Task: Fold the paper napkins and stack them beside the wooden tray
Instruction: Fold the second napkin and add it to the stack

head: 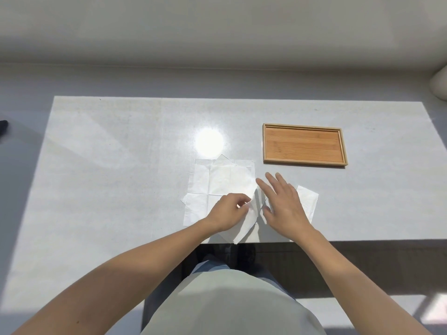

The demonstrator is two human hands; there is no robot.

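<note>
No legible text, label or number anywhere.

Table w/ the wooden tray lying flat at approx 1 o'clock from the table's middle. Pile of unfolded napkins overlapping each other at 6 o'clock of the middle, near the front edge, at 8 o'clock from the tray & apart from it. Folded napkin at 3 o'clock of the pile, 6 o'clock of the tray. Left hand on the pile's front-right part; right hand btw pile & folded napkin, partly over the latter.
</note>
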